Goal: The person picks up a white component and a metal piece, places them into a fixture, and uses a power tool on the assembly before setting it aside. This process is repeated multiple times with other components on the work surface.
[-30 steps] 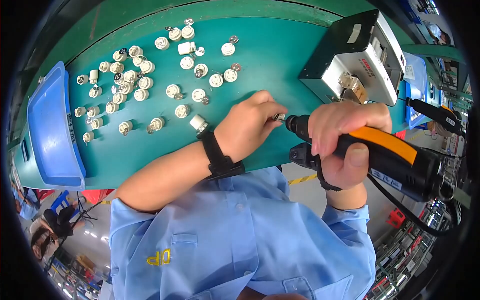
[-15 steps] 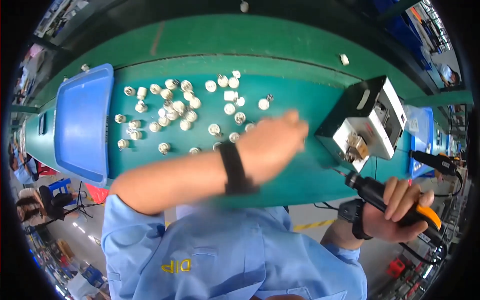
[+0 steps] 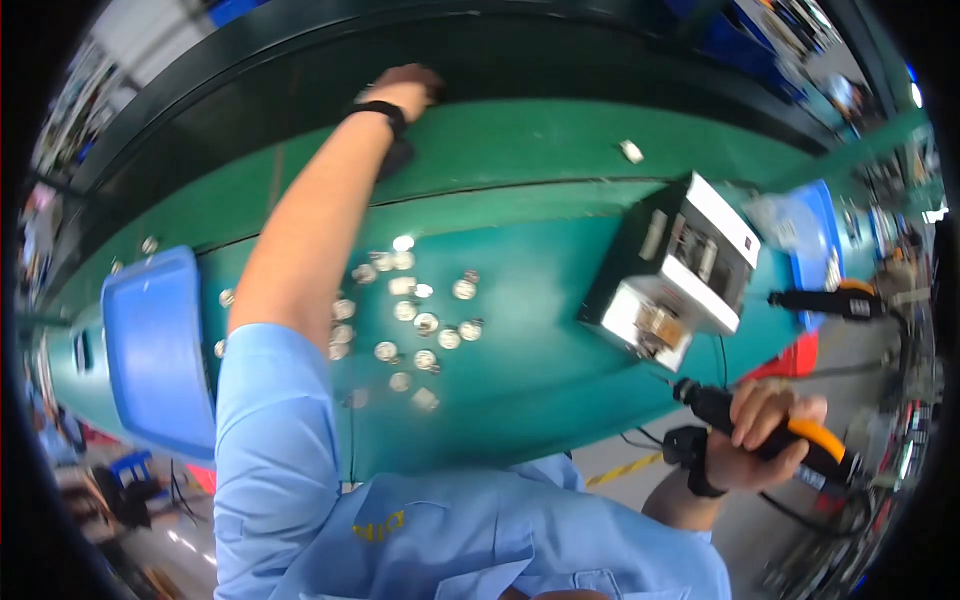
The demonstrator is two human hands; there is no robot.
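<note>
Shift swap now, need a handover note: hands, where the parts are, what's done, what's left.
Left hand: stretched to the far edge of the green bench; whether it holds anything cannot be told.
Right hand: grip closed on the orange-and-black electric screwdriver, off the bench's near edge.
Small round silver parts: loose mid-bench, between the blue tray and the boxy white-and-black unit.
Done: cannot tell which parts are finished.
Left: probably the loose parts; check each.

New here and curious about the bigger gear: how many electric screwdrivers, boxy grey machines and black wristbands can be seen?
Electric screwdrivers: 2
Boxy grey machine: 1
Black wristbands: 2
Total: 5
</note>
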